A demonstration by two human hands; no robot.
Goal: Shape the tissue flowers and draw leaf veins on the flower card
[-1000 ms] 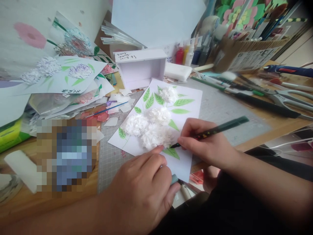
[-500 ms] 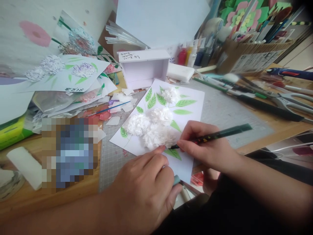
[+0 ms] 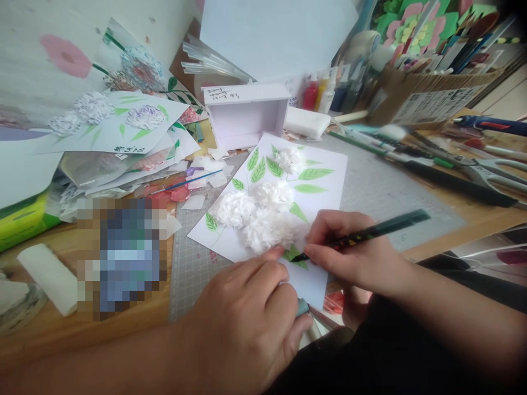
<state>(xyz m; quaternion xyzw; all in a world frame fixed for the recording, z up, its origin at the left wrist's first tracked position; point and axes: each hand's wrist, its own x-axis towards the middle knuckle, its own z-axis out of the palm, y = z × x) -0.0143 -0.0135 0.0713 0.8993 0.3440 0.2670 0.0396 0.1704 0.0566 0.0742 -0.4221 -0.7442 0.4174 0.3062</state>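
The right hand (image 3: 349,247), fingers closed on a dark green pen (image 3: 381,224), lies right of the nearest green leaf (image 3: 292,252) on the white sheet (image 3: 317,285). The leaf's long axis slants from far left to near right; the pen tip meets it from the right. The left hand (image 3: 247,307), loosely curled, sets one fingertip just beside the leaf's far-left end; whether it grips the teal object (image 3: 302,307) cannot be told.
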